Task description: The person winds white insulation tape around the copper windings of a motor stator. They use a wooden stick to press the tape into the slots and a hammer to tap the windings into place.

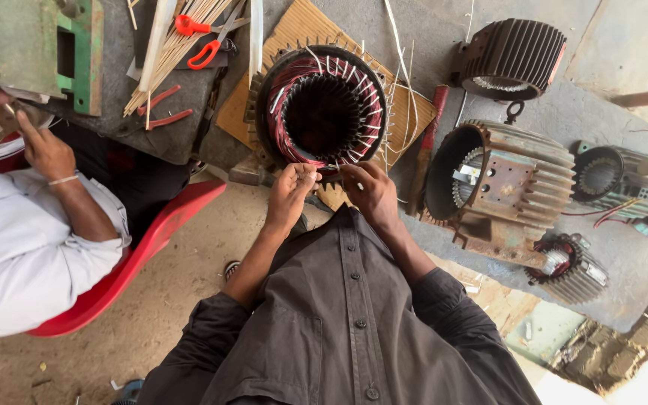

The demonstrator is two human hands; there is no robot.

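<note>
Dark grey shirt front (339, 330) fills the near part of the view, sleeves running up to both hands at the near rim of a motor stator (322, 109). It sits on a slab of cardboard (399, 112) on the bench, well toward the far side.

Left hand (292, 191) has its fingertips pressed together, pinching what looks like a thin white strip or wire end at the stator's near edge. Right hand (369, 191) is curled the same way, thumb and forefinger pinching something small and white right next to it. Can't tell exactly what it is; too small.

As for progress, my read: the red copper windings (283, 112) already go all the way round the bore, and white insulation strips (354, 75) stick out of many slots, so the winding looks mostly in. Tidying the ends looks like what's left.

Container-wise, the housings are the closest thing. A rusty motor casing (500, 187) to the right lies on its side, with pale bits inside. A ribbed housing (511, 60) sits far right, contents hidden.

Far left: a bundle of thin sticks (181, 37), red-handled scissors (204, 41), red pliers (163, 109). Someone in a white shirt (24, 247) sits on a red chair (136, 255) at left.
</note>
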